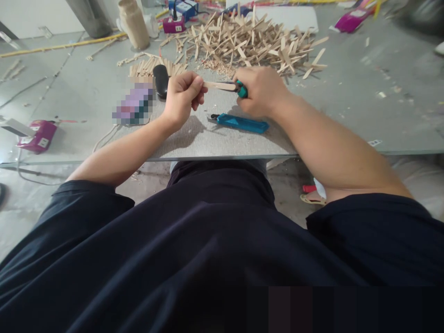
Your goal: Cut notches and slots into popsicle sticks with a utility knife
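My left hand (183,95) pinches one end of a flat wooden stick (225,86) between thumb and fingers. Wrapped in my right hand (260,90) is a teal-handled hand tool (242,90). Its dark metal end meets the stick's right end; the jaws are too small and covered to make out fully. Below both hands, a blue utility knife (241,123) lies on the table, its blade end pointing left. A black oval case (161,82) lies just left of my left hand.
Beyond my hands spreads a large heap of wooden sticks (243,41), with a smaller row of sticks (142,68) to its left. A jar (134,25) stands at the back. A purple socket block (41,137) and cable lie at left. The metal table's edge (222,158) runs near my waist.
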`<state>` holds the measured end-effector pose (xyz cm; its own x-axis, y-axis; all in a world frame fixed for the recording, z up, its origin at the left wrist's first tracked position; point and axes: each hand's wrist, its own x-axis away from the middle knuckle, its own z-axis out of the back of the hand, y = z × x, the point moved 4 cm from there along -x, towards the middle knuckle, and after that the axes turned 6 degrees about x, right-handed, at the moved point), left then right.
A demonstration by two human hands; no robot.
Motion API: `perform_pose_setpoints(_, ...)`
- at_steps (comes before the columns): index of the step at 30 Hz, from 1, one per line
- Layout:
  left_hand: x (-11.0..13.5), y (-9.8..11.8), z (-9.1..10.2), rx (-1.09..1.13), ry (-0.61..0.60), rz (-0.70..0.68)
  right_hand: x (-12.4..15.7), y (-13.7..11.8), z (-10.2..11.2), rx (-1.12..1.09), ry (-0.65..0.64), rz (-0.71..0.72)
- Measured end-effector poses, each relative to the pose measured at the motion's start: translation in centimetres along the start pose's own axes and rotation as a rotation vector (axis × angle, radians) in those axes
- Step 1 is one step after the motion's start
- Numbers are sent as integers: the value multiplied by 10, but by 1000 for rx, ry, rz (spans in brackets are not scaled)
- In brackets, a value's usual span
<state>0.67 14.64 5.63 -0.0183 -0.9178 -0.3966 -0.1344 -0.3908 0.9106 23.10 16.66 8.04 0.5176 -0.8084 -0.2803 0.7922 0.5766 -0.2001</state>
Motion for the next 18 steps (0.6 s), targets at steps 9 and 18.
perform_pose_setpoints(9, -2, 2, -2, -52, 16, 43, -1, 3, 0, -126, 47, 34)
perform_pose_setpoints(18, -15, 2, 13, -178, 89, -14, -20, 26, -19, -139, 11, 19)
